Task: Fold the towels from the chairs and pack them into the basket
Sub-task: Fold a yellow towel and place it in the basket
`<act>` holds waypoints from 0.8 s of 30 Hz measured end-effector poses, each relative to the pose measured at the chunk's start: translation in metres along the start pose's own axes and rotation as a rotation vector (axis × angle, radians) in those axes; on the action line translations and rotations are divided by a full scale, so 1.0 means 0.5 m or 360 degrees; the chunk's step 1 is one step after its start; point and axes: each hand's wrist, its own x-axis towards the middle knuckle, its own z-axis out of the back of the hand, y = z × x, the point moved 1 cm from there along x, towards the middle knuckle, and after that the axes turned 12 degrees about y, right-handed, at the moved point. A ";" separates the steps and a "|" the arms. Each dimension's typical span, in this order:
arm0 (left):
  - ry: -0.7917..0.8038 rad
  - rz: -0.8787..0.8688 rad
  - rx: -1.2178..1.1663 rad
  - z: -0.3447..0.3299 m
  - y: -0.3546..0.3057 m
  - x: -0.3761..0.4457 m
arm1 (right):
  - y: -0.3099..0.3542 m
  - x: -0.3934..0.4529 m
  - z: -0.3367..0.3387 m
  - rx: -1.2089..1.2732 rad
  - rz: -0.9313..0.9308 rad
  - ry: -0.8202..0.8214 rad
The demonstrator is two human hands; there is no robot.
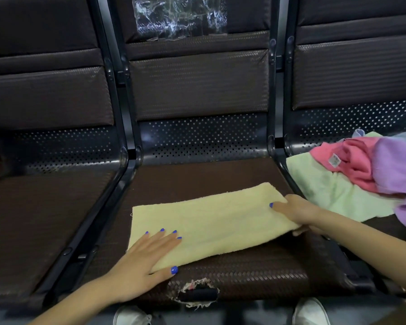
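A pale yellow towel [211,221] lies folded into a long strip across the middle chair seat [220,177]. My left hand [143,261] presses flat on the towel's near left corner, fingers straight. My right hand [295,212] grips the towel's right end, thumb on top and fingers tucked under the edge. On the right chair sits a heap of towels: a light green one [331,188] spread underneath, a pink one [352,160] and a purple one [399,170] bunched on top. No basket is in view.
Three dark brown chairs stand side by side on black metal frames. The left seat [33,219] holds nothing. A torn hole [197,294] marks the middle seat's front edge. Clear plastic [178,17] hangs on the middle backrest. My white shoes [309,313] show below.
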 end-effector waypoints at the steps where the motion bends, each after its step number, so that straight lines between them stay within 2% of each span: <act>1: 0.0013 0.0018 0.0123 -0.004 0.002 -0.001 | 0.001 -0.001 0.003 0.0029 0.0046 0.0002; 4: 0.0098 0.0049 0.0220 -0.002 0.003 -0.004 | 0.000 -0.015 0.024 0.0123 0.0137 0.0030; 6: 0.0157 0.0054 0.0238 0.001 0.002 -0.003 | -0.011 -0.023 0.036 0.0152 0.0088 0.0079; 9: 0.0253 0.0081 0.0134 0.007 -0.002 0.002 | -0.028 -0.028 0.029 0.0023 -0.0067 0.0239; 13: 0.0373 0.0137 -0.0100 0.031 -0.029 0.014 | -0.032 -0.020 0.030 0.0296 -0.0113 0.0283; 18: 0.0360 0.0116 0.0126 0.046 -0.124 0.108 | -0.029 -0.001 0.032 0.0675 -0.0205 0.0232; 24: 0.0142 0.0128 0.0263 0.017 -0.186 0.205 | -0.012 -0.001 0.021 0.0943 -0.0204 0.0223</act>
